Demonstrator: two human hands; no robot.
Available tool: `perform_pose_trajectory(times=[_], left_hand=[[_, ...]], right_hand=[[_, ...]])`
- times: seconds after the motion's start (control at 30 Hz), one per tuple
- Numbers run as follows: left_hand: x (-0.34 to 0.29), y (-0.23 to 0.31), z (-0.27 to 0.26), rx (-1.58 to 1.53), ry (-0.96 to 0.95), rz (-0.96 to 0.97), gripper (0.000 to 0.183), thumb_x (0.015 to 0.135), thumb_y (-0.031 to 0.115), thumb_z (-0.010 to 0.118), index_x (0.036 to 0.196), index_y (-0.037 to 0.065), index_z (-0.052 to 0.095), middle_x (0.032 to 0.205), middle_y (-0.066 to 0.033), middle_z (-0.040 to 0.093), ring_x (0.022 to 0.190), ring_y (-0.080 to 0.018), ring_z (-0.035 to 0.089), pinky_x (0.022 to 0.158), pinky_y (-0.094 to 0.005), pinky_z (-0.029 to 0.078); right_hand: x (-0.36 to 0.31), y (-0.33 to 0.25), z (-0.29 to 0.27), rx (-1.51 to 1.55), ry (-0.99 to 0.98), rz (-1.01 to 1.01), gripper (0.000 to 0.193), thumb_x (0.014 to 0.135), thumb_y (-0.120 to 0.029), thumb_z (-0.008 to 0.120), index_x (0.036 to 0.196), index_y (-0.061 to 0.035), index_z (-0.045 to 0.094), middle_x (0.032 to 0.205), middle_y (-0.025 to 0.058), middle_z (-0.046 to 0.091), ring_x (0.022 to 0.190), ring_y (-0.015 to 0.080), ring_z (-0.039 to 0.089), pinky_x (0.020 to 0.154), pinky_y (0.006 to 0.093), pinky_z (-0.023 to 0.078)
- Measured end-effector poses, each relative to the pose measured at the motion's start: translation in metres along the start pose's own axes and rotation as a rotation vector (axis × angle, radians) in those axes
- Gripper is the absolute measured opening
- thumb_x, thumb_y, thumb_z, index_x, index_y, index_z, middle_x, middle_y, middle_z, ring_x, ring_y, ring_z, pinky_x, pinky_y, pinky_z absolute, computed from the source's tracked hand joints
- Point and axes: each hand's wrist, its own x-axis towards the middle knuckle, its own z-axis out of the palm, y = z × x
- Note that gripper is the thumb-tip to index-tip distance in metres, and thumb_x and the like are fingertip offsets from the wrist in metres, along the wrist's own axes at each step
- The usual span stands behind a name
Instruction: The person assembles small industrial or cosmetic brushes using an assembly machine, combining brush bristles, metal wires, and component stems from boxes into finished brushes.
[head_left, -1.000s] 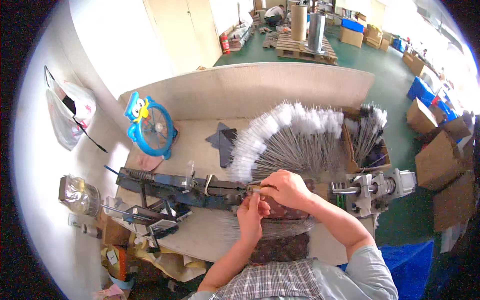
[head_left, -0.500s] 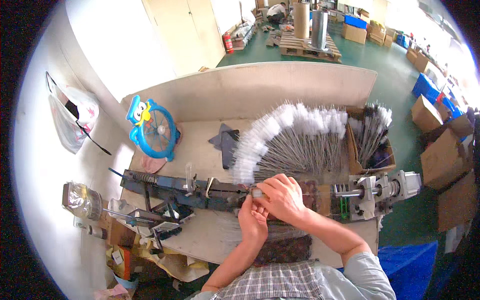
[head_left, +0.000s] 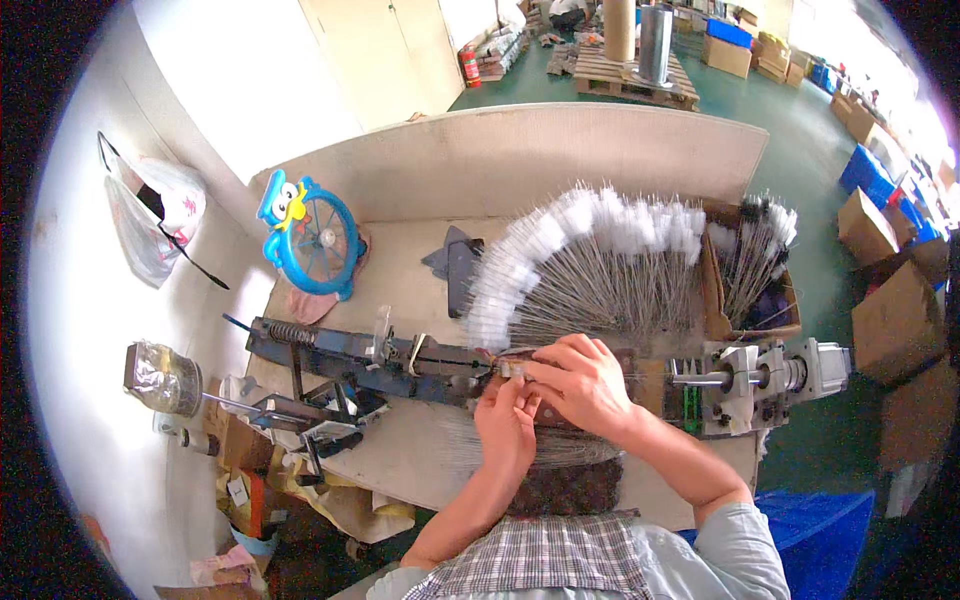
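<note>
My left hand [head_left: 507,425] and my right hand [head_left: 582,388] meet at the right end of a long black machine bar [head_left: 345,362]. Both have their fingers closed in a pinch around a small pale piece [head_left: 513,369], too small to name. The left comes from below, palm partly up, and the right reaches in from the right side. Just beyond them a large fan of wire brushes [head_left: 600,270] with white bristle ends lies on the table. Loose thin wires [head_left: 575,449] lie beneath my wrists, near a dark patterned cloth [head_left: 565,490].
A motor-driven shaft unit [head_left: 745,380] stands at the right, and a wrapped motor [head_left: 165,380] at the left. A cardboard box [head_left: 712,285] holds dark-tipped brushes. A blue toy-faced fan [head_left: 318,240] and a dark phone-like slab [head_left: 463,275] are on the table, before a raised back board [head_left: 540,150].
The whole view has shifted slightly, so the table appears higher and a little to the right. My right fingers have drawn back slightly to the right; both hands stay at the bar's end.
</note>
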Motion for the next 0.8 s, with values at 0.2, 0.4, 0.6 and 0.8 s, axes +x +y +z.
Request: perform_pose_trajectory(times=[0.2, 0.4, 0.6, 0.8], left_hand=[[0.005, 0.001, -0.013, -0.128, -0.019, -0.053, 0.005, 0.085, 0.009, 0.054, 0.089, 0.007, 0.052, 0.085, -0.0007, 0.055, 0.078, -0.0103, 0.054, 0.077, -0.0282, 0.045], [0.006, 0.002, -0.011, -0.226, 0.028, -0.126, 0.010, 0.086, 0.017, 0.052, 0.089, 0.007, 0.052, 0.084, -0.0010, 0.054, 0.077, -0.0114, 0.053, 0.078, -0.0303, 0.042], [0.009, -0.003, -0.020, -0.244, -0.008, -0.117, 0.008, 0.086, 0.014, 0.053, 0.087, 0.006, 0.053, 0.085, -0.0032, 0.056, 0.083, -0.0141, 0.056, 0.078, -0.0305, 0.045], [0.006, -0.002, -0.012, -0.112, 0.014, -0.039, 0.005, 0.086, 0.009, 0.053, 0.088, 0.004, 0.054, 0.087, -0.0040, 0.058, 0.079, -0.0134, 0.058, 0.072, -0.0274, 0.047]], right_hand=[[0.005, -0.005, 0.015, 0.005, -0.089, 0.005, 0.025, 0.069, -0.021, 0.066, 0.094, -0.0141, 0.066, 0.094, 0.0007, 0.061, 0.094, 0.0213, 0.055, 0.076, 0.0357, 0.044], [0.012, -0.013, 0.013, 0.019, -0.079, 0.022, 0.027, 0.069, -0.022, 0.067, 0.094, -0.0129, 0.066, 0.095, 0.0010, 0.062, 0.092, 0.0213, 0.056, 0.077, 0.0351, 0.045], [0.010, -0.018, 0.017, -0.054, -0.033, 0.092, 0.033, 0.065, -0.022, 0.070, 0.096, -0.0110, 0.066, 0.094, 0.0022, 0.063, 0.089, 0.0215, 0.058, 0.075, 0.0347, 0.046], [0.006, -0.016, 0.006, -0.069, -0.043, 0.079, 0.025, 0.067, -0.022, 0.069, 0.091, -0.0142, 0.069, 0.095, 0.0018, 0.064, 0.089, 0.0207, 0.057, 0.075, 0.0347, 0.044]])
